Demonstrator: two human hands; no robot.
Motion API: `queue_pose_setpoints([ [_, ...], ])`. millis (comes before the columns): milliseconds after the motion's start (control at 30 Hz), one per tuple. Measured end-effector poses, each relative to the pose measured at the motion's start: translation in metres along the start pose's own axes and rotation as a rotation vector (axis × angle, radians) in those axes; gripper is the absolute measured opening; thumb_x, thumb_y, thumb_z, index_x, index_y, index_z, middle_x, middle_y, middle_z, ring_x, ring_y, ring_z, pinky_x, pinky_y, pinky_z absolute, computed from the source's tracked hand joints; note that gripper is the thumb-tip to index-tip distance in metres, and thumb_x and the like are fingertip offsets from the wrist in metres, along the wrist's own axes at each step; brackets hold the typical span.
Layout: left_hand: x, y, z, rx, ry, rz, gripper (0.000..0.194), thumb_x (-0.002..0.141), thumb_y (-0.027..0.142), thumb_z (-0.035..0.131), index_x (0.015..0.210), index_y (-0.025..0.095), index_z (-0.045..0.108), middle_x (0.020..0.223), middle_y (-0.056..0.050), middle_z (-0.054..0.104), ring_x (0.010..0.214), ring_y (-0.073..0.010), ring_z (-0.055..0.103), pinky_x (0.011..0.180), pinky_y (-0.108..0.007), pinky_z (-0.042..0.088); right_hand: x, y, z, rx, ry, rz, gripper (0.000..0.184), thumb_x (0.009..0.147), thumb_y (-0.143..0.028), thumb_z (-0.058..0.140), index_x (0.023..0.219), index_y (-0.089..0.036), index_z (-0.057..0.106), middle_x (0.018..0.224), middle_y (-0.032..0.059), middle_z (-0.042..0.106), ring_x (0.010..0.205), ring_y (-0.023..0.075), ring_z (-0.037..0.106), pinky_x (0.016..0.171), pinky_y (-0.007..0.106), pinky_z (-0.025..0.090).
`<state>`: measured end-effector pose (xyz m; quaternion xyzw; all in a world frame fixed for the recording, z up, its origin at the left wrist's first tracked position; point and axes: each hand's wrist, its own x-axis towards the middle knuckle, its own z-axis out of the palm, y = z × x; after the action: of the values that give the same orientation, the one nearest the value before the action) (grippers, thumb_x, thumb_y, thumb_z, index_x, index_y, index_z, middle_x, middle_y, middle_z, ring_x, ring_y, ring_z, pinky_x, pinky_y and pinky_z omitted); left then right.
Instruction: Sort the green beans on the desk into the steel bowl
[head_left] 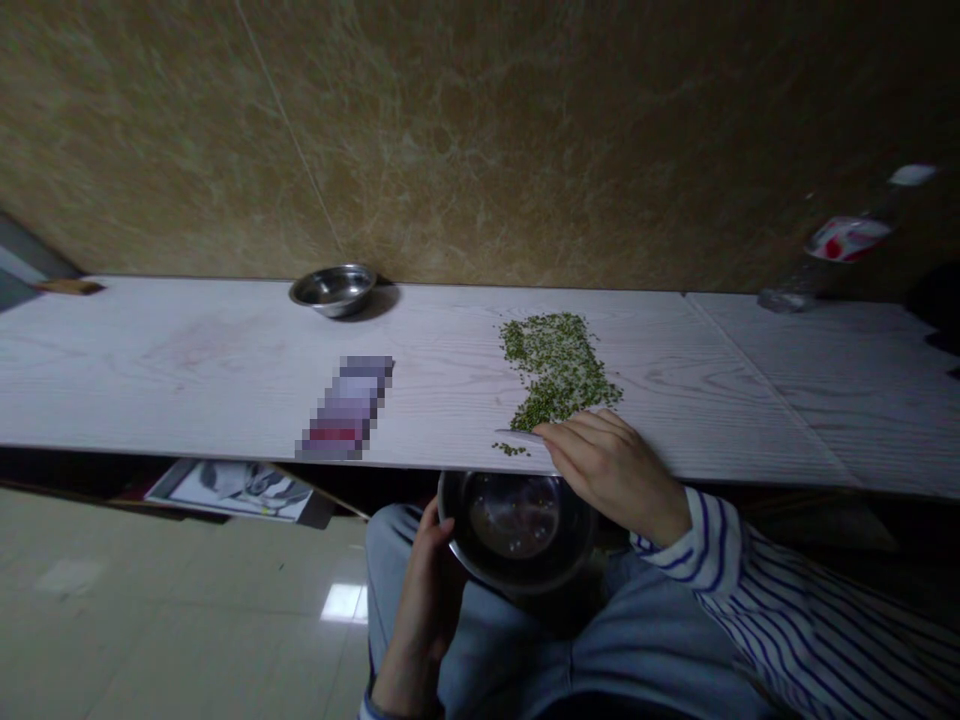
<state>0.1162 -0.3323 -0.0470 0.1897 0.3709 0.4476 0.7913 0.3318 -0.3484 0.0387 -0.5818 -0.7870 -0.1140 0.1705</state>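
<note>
My left hand (435, 560) grips the rim of a deep metal bowl (517, 580) at its left side. The bowl sits over my lap, tucked against the front edge of the table (225, 400). Above it, my right hand (600, 465) is closed on a thin pale flat strip (516, 436), its exact kind unclear. The strip lies low over the tabletop at the near end of a spread of small green beans (559, 370). A few beans rest on the near side of the strip, close to the edge.
A smaller metal bowl (334, 290) stands at the back left near the wall. A blurred-out flat object (349, 408) lies left of the beans. On the right stands a clear plastic bottle (847, 240). An open drawer or box (232, 488) shows below the table.
</note>
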Motion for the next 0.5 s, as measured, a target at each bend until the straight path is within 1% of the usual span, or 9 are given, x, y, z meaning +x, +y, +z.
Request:
queue_pose_setpoints([
  [167, -0.0026, 0.0025, -0.0006, 0.009, 0.016, -0.008, 0.038, 0.076, 0.027, 0.066, 0.114, 0.021, 0.066, 0.104, -0.006, 0.074, 0.111, -0.0298, 0.062, 0.094, -0.040, 0.047, -0.0014, -0.0065, 0.0007, 0.038, 0.001, -0.063, 0.019, 0.094, -0.014, 0.051, 0.108, -0.016, 0.063, 0.091, 0.0049, 0.072, 0.085, 0.0196, 0.062, 0.077, 0.033, 0.039],
  [300, -0.0038, 0.0036, -0.0004, 0.019, 0.021, -0.010, 0.038, 0.076, 0.028, 0.067, 0.114, 0.020, 0.066, 0.105, -0.007, 0.074, 0.111, -0.0307, 0.062, 0.094, -0.041, 0.047, -0.0056, -0.0084, -0.0043, 0.082, 0.011, -0.103, 0.016, 0.094, -0.015, 0.052, 0.104, -0.016, 0.064, 0.089, 0.0033, 0.072, 0.083, 0.0183, 0.061, 0.074, 0.033, 0.039],
  [400, -0.0034, 0.0023, 0.0006, 0.010, 0.026, -0.010, 0.040, 0.076, 0.027, 0.066, 0.115, 0.020, 0.066, 0.106, -0.008, 0.073, 0.112, -0.0311, 0.062, 0.095, -0.042, 0.047, -0.0064, -0.0056, -0.0059, 0.075, 0.033, -0.082, 0.016, 0.094, -0.014, 0.051, 0.105, -0.016, 0.064, 0.090, 0.0037, 0.072, 0.083, 0.0183, 0.061, 0.074, 0.033, 0.038],
  [500, -0.0037, 0.0004, 0.0031, 0.017, 0.024, -0.011, 0.041, 0.075, 0.027, 0.067, 0.116, 0.020, 0.066, 0.106, -0.007, 0.073, 0.112, -0.0313, 0.062, 0.095, -0.042, 0.047, -0.0059, -0.0035, -0.0033, 0.043, 0.050, -0.044, 0.017, 0.094, -0.014, 0.051, 0.106, -0.015, 0.064, 0.090, 0.0045, 0.072, 0.083, 0.0191, 0.061, 0.074, 0.033, 0.038],
])
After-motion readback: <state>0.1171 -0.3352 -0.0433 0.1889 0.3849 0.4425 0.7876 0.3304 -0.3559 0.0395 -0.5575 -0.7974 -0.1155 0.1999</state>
